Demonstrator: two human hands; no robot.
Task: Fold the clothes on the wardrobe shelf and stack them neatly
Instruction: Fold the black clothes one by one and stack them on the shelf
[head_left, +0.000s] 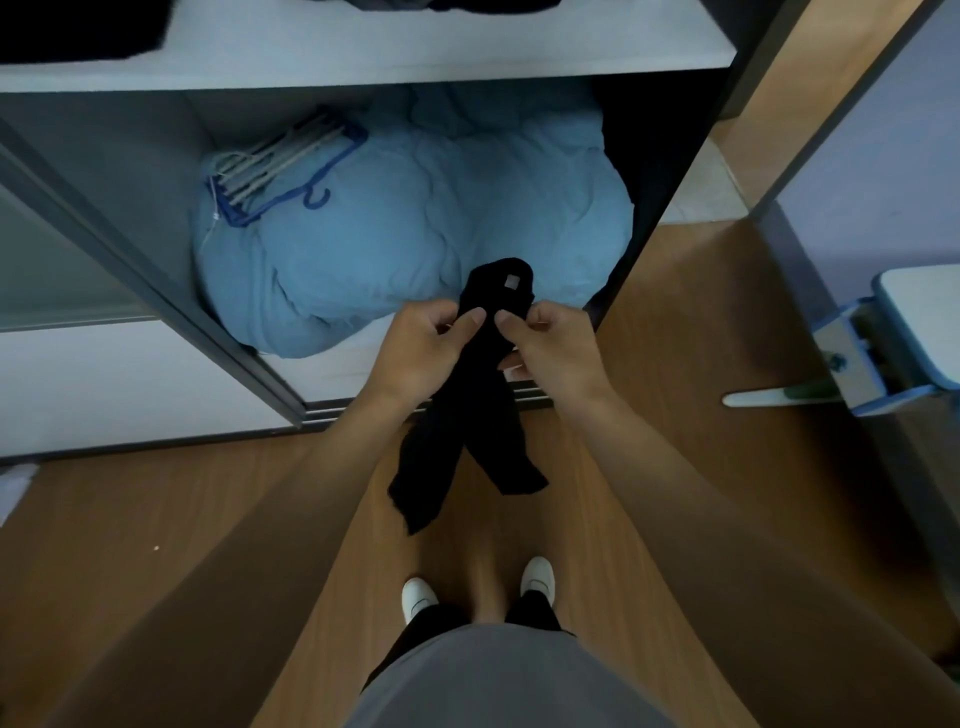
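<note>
Wood floor (675, 312), lilac wall (883, 156) — dim light

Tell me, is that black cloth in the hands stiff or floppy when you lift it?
Probably floppy: the black cloth droops in two limp tails below the left hand and right hand. Likely light too, since fingertip pinches alone hold it up. It shouldn't break, being soft fabric.
</note>
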